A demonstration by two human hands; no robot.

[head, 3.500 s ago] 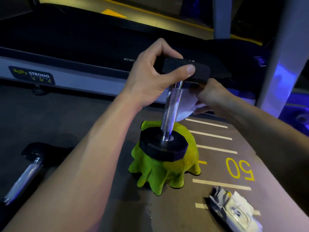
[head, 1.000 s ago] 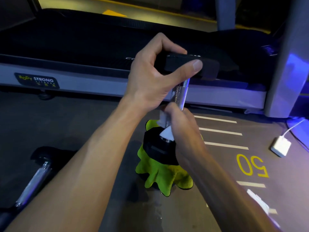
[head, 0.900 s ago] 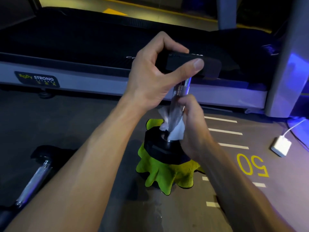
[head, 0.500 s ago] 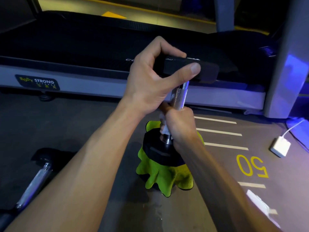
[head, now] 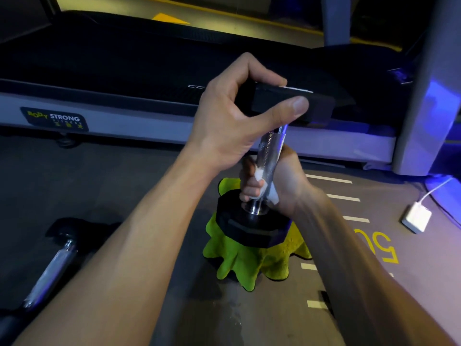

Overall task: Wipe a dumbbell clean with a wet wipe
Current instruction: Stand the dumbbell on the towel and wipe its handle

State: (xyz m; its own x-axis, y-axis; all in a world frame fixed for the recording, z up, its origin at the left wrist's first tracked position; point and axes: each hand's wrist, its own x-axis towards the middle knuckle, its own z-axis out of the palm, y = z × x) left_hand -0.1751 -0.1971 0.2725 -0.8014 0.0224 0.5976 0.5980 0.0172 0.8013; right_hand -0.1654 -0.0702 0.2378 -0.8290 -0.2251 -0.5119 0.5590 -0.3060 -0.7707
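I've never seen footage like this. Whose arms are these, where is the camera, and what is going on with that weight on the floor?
No machine here: these are a person's own bare arms, filmed by a camera worn on their head, looking forward and down. The left hand grips the upper black head of a dumbbell standing upright, its lower head resting on a green cloth on the gym floor. The right hand is wrapped around the shiny metal handle with a white wet wipe pressed against it. A second dumbbell lies on the floor at left, a white charger at right, and a treadmill stands behind.
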